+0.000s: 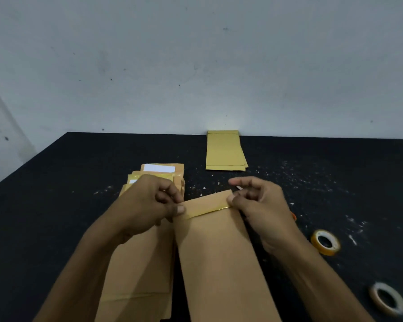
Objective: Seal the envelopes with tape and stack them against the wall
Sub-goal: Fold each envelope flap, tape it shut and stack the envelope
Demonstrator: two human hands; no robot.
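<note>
A long brown envelope lies lengthwise in front of me, its top flap folded down with a glossy strip of tape along the flap's edge. My left hand pinches the flap's left corner. My right hand pinches its right corner. A pile of several brown envelopes lies under my left forearm, some with white paper showing at their far ends. A small stack of yellow-brown envelopes lies flat with its far end against the wall.
A yellow tape roll lies right of my right wrist, and a paler roll sits near the bottom right. The black table is speckled with white flecks. The pale wall rises behind it.
</note>
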